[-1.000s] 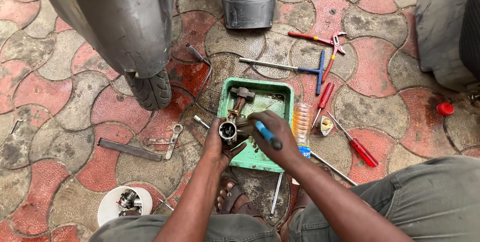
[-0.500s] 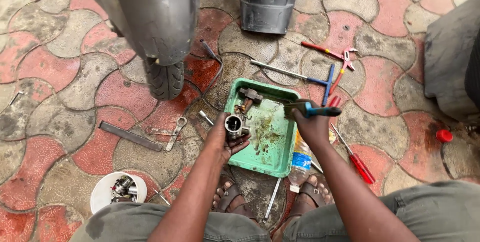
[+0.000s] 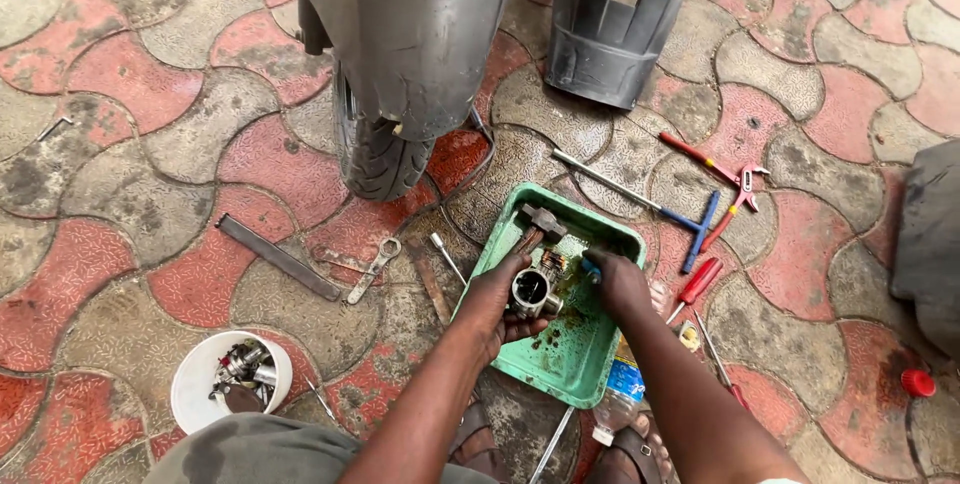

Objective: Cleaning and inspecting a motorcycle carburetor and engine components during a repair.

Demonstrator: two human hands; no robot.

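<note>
Nearest the camera: white bowl (image 3: 195, 384) of small metal parts at lower left, clear plastic bottle (image 3: 618, 399) lying by the sandalled feet. Left hand (image 3: 497, 302) closed around a small metal engine part (image 3: 532, 290), round opening facing up, held over the near-left side of the green tray (image 3: 590, 364). Right hand (image 3: 617, 279) just beside it, fingers curled on a blue-handled tool (image 3: 591, 269), mostly hidden, probably a screwdriver. Hammer (image 3: 538, 222) lies in the tray's far corner. Left of tray: spanner (image 3: 372, 269) and flat metal bar (image 3: 278, 256) on the paving. Right: red screwdriver (image 3: 695, 284), blue T-handle wrench (image 3: 640, 206), red pliers (image 3: 728, 189). Farthest: scooter tyre (image 3: 378, 156) and grey plastic cover (image 3: 615, 34).
</note>
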